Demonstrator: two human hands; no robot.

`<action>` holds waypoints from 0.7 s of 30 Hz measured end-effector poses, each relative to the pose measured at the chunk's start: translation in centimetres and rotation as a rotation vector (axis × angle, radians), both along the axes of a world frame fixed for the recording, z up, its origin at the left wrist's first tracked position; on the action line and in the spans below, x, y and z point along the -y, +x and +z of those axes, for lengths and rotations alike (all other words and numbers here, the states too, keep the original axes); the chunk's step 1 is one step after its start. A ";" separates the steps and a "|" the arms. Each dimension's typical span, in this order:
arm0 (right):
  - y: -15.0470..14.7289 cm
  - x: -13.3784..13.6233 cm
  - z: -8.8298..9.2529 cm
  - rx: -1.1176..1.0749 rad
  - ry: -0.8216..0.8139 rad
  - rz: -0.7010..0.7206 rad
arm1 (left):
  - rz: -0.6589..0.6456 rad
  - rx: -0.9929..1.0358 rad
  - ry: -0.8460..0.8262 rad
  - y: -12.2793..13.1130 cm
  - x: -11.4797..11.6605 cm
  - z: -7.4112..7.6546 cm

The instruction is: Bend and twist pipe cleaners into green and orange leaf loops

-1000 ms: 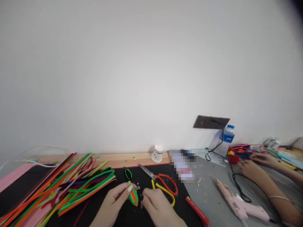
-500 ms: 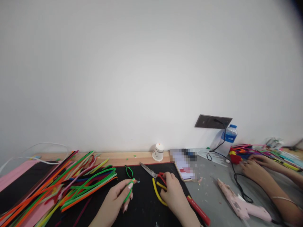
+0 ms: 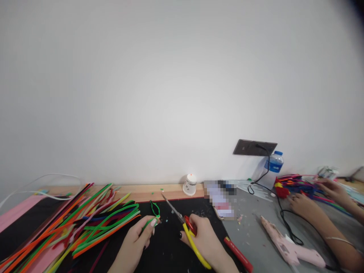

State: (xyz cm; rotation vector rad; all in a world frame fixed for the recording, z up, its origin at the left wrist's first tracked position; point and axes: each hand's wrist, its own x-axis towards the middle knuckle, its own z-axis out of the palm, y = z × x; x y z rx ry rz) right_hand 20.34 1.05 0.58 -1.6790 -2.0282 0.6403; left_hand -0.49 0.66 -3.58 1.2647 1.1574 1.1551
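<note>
The left hand (image 3: 133,238) was pinched narrow, thumb and fingers closed on a small green fuzzy-stem piece (image 3: 145,228) above the black rectangular mat (image 3: 167,250). The right hand (image 3: 205,236) was curled around the red and yellow handles of the metal-bladed scissors (image 3: 181,218), their blades pointing away and leftward. A thin green fuzzy loop (image 3: 155,208) lay just beyond the left fingertips. Left of that hand spread the pile of multicoloured fuzzy stems (image 3: 106,223); the red-handled tool (image 3: 238,254) lay right of the right hand.
</note>
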 end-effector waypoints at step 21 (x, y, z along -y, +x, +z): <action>-1.1 0.6 -0.7 0.196 0.118 0.016 | 0.088 -0.259 0.145 -0.4 0.3 0.8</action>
